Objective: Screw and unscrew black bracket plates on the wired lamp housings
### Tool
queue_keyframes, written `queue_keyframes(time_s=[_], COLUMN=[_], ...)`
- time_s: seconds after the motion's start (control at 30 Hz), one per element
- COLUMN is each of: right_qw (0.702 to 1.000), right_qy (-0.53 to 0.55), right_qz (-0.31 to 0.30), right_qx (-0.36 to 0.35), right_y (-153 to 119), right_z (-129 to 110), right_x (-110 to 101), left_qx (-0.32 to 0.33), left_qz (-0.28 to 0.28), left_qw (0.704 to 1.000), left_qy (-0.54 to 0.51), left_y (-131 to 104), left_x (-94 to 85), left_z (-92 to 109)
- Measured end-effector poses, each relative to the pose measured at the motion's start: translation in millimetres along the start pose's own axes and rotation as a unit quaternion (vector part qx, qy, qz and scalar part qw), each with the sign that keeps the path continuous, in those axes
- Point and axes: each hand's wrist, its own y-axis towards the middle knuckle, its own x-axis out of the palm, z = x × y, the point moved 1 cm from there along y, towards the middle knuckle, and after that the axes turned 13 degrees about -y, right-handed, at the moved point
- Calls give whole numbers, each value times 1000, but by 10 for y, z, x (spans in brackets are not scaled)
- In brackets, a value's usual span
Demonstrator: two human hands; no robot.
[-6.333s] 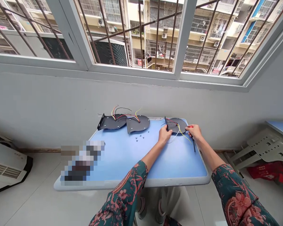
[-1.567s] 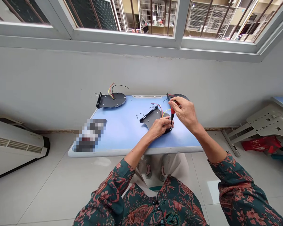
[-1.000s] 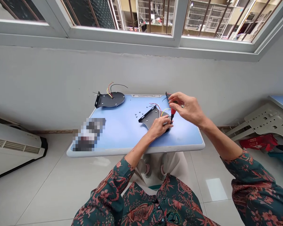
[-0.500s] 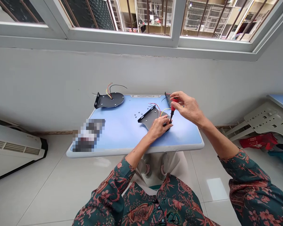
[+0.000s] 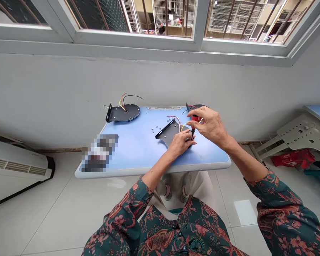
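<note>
On the blue table lies a dark bracket plate (image 5: 167, 135) with a raised slotted flange and red, white and yellow wires. My left hand (image 5: 179, 142) rests over its round end, fingers closed around something I cannot make out near the screwdriver's tip. Above it, my right hand (image 5: 209, 124) grips the red handle of a screwdriver (image 5: 195, 118), which stands nearly upright with its dark shaft pointing down at the plate. Several small screws (image 5: 156, 127) lie left of the flange.
A second plate with wires (image 5: 126, 113) is at the table's back left, and another (image 5: 198, 106) at the back right, partly behind my right hand. A pixelated patch covers the table's front left. The wall (image 5: 149, 81) borders the table's far edge (image 5: 164, 108).
My right hand has moved slightly left and down with the screwdriver, which is more upright. More of the back-right plate shows. My left hand is nearly unchanged.
</note>
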Motion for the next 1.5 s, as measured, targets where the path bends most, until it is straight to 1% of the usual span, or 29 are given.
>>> queue_keyframes(time_s=[0.03, 0.1, 0.17, 0.2, 0.23, 0.33, 0.37, 0.4, 0.43, 0.47, 0.53, 0.57, 0.6, 0.63, 0.7, 0.77, 0.83, 0.9, 1.0, 1.07, 1.13, 1.2, 1.23, 1.27, 1.3, 1.37, 1.43, 1.47, 1.5], right_qw=[1000, 992, 969, 962, 964, 989, 993, 995, 995, 992, 971, 958, 948, 946, 965, 988, 998, 998, 986, 977, 979, 982, 982, 981, 979, 966, 953, 953, 958], right_qy=[14, 94, 186, 209, 212, 132, 104, 90, 94, 119, 200, 236, 261, 271, 234, 145, 60, 48, 143, 181, 150, 104, 100, 116, 149, 236, 286, 285, 268], right_qz=[-11, -82, -158, -169, -158, -60, -33, -19, -25, -49, -125, -159, -177, -176, -122, -39, 18, 24, 3, 7, 29, 59, 68, 65, 46, -18, -64, -68, -59], right_qx=[1, -19, -41, -37, -20, 44, 48, 40, 22, 2, -30, -36, -33, -23, 5, 24, 28, 34, 79, 115, 138, 148, 148, 144, 134, 105, 81, 78, 82], right_y=[7, 42, 79, 91, 96, 72, 62, 57, 60, 70, 103, 119, 129, 132, 114, 70, 27, 4, 4, 3, -11, -31, -37, -38, -33, -11, 9, 13, 12], right_z=[18, 66, 104, 113, 114, 71, 52, 40, 38, 48, 95, 122, 145, 162, 168, 145, 124, 137, 215, 263, 283, 281, 279, 279, 281, 294, 307, 310, 309], right_x=[-12, -51, -92, -104, -109, -80, -66, -53, -44, -39, -41, -44, -44, -41, -18, 17, 51, 79, 105, 117, 119, 105, 90, 73, 54, 18, -1, 0, 9], left_qx=[0, -3, -6, -5, -4, 2, 1, -1, -5, -9, -15, -17, -19, -20, -25, -29, -32, -31, -25, -18, -14, -13, -14, -14, -15, -17, -15, -11, -7], left_qz=[4, 8, 11, 15, 19, 31, 30, 27, 20, 10, -11, -17, -18, -15, -6, 6, 16, 24, 30, 33, 34, 36, 35, 29, 20, 2, -3, -1, 3], left_qw=[1000, 1000, 999, 999, 999, 999, 999, 999, 999, 999, 999, 999, 999, 999, 999, 999, 999, 999, 999, 999, 999, 999, 999, 999, 1000, 1000, 1000, 1000, 1000], left_qy=[-3, -16, -29, -31, -30, -25, -25, -27, -30, -34, -39, -38, -36, -32, -25, -18, -9, 0, 13, 16, 18, 19, 19, 17, 14, 8, 5, 5, 4], left_y=[-2, -6, -8, -7, -6, -7, -10, -13, -18, -22, -28, -28, -27, -25, -17, -12, -13, -18, -28, -31, -29, -24, -22, -20, -18, -17, -16, -15, -14], left_x=[1, 6, 18, 27, 37, 57, 55, 46, 32, 14, -25, -40, -50, -53, -41, -14, 14, 33, 43, 44, 44, 41, 39, 37, 34, 30, 30, 33, 37], left_z=[2, 4, 3, 2, 1, 3, 4, 5, 7, 10, 16, 19, 21, 23, 24, 22, 22, 24, 26, 22, 13, 2, -4, -9, -14, -24, -35, -42, -49])
